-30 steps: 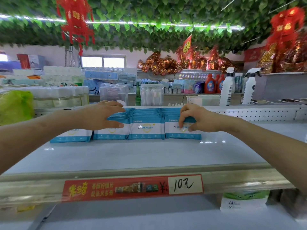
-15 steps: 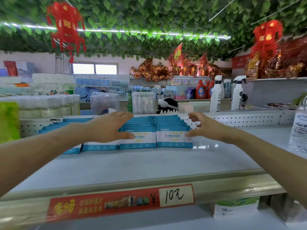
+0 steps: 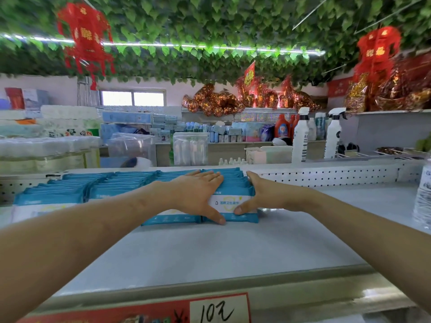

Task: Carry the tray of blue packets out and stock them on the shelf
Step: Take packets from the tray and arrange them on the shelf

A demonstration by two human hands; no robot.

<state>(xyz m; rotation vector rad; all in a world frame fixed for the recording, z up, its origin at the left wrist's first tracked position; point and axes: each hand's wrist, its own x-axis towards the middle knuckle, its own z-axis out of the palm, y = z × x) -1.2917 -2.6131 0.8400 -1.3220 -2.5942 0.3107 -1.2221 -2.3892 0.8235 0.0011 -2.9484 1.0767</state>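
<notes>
Red paper is showing on the price strip (image 3: 219, 310) along the front lip, closest to the camera. Behind it the pale grey shelf (image 3: 210, 257) is stretching back bare until it is reaching the goods. Both forearms are reaching across that bare stretch to the blue packets (image 3: 229, 203), which are standing on edge in rows near the back of the shelf. More rows are filling the space to the left, and no tray is showing anywhere.

The left hand (image 3: 196, 194) is lying flat on top of the rightmost row. Its fingers (image 3: 210, 177) are resting straight along the packet tops, and its thumb is pressing down the front face. The right hand (image 3: 263, 194) is bracing the row's right side, fingers extended alongside and thumb touching the front packet. Neither hand is curling round anything. Most likely they are squeezing the row square and tight against its neighbour, so it is lining up with the others.

Each packet is looking soft, with blue bands above and below a white panel carrying small print and a pale ring. Behind them a perforated white panel (image 3: 326, 177) is backing the shelf. A water bottle (image 3: 423, 194), blurred at the right edge, seems to be standing on the shelf.
</notes>
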